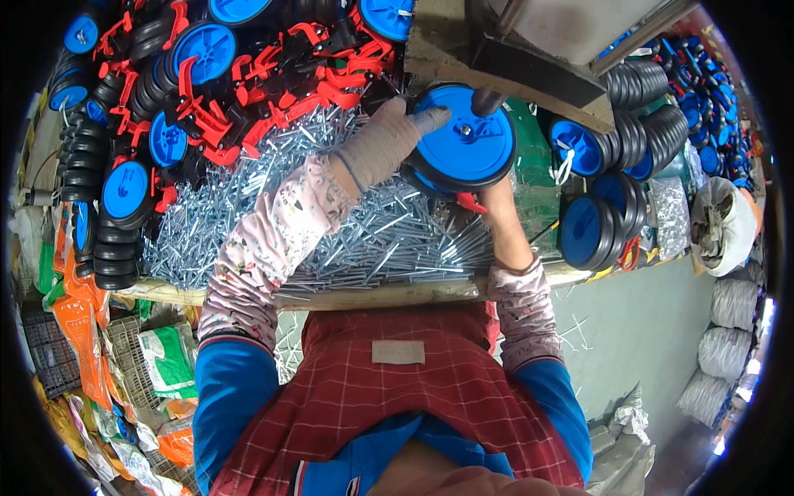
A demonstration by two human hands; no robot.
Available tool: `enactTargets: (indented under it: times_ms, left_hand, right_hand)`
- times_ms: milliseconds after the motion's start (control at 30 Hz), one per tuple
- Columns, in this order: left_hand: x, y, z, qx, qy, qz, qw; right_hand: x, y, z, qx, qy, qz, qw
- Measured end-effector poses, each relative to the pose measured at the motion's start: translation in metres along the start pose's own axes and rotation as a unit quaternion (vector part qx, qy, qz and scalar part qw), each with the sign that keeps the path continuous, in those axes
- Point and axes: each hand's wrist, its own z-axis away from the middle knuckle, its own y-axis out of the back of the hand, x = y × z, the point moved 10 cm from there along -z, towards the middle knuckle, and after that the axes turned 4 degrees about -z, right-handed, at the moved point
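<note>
Holding on is what both of my hands are doing right now. On the left, my left hand (pixel 382 142) is wearing a grey-brown glove, and its fingers are lying flat over the rim of a blue wheel (pixel 465 135) with a black tyre. I am pressing the wheel from the side. The wheel is sitting up near the top middle of the workbench (pixel 389 293), right under a wooden press block (pixel 496 62) and a dark metal rod (pixel 486 101) that is touching the wheel's middle.

Going right, my right hand (pixel 495 197) is reaching in under the wheel. It is mostly hiding behind the wheel, so I cannot tell how tight its fingers are closing. A small red piece (pixel 470 202) is peeking out just beside it.

Under my arms, a big heap of shiny metal pins (pixel 356 231) is covering the bench. Far left, more blue wheels (pixel 126 190) and red brackets (pixel 248 91) are piling up. Far right, finished wheels (pixel 591 227) are standing in rows, and white sacks (pixel 732 306) are sitting by the wall.
</note>
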Motion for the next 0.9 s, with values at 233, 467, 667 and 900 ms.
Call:
enactTargets:
  times_ms: [233,467,667,900]
  left_hand:
    - [-0.012,-0.009,0.005,0.007,0.077,0.206,0.975]
    - [0.023,0.0,0.037,-0.051,-0.304,-0.093,0.947]
    - [0.041,0.091,0.017,0.248,-0.365,-0.415,0.796]
    - [0.003,0.165,-0.126,0.291,-0.039,-0.224,0.929]
  right_hand:
    - [0.011,0.003,0.001,-0.016,-0.057,0.01,0.998]
    - [-0.049,0.003,0.044,-0.103,0.039,0.074,0.991]
    - [-0.277,0.139,0.083,-0.071,0.186,0.272,0.942]
    - [-0.332,0.214,0.073,-0.194,0.248,-0.178,0.932]
